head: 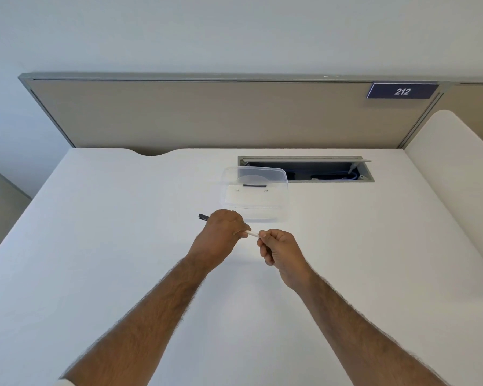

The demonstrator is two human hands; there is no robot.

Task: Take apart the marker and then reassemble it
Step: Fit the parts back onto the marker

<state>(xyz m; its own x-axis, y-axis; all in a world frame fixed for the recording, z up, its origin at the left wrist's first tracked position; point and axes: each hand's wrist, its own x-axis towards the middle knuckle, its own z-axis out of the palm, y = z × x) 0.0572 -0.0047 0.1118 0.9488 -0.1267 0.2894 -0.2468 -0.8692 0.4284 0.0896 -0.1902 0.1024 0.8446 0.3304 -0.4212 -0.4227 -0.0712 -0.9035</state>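
Two hands hold the marker above the tabletop. Your left hand is closed around its dark end, your right hand pinches the white end. Pull crookedly and the white part may bend or slip free, rolling toward the clear box or the open cable hatch.
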